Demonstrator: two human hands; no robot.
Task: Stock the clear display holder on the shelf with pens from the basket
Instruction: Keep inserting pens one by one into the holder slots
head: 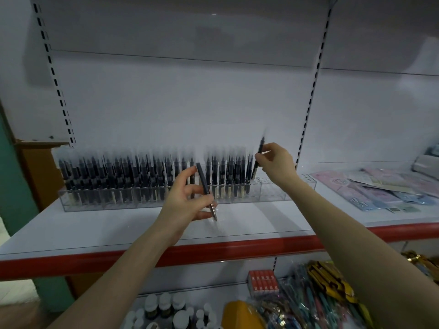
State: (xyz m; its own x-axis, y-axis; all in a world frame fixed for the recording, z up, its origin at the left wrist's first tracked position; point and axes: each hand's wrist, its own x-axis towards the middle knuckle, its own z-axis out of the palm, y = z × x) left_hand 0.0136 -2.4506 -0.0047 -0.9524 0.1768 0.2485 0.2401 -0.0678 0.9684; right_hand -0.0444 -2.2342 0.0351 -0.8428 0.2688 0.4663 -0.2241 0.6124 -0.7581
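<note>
A white shelf with a red front edge spans the view. Along its back stands the long clear display holder, touching the shelf. Rows of dark standing pens fill it from its left end across to the right hand; their tops are blurred. Flat pastel packets lie on the shelf to the right of the holder. On the level below sit small white-capped bottles and shiny wrapped packs.

2 bare arms reach up from below. The left hand hovers in front of the holder's middle, thumb and fingers curled round 1 tilted pen, whose tip points down at the shelf. The right hand pinches a second pen, nearly upright, its lower end at the holder just beside the last standing pens; whether it sits in a slot cannot be told.
</note>
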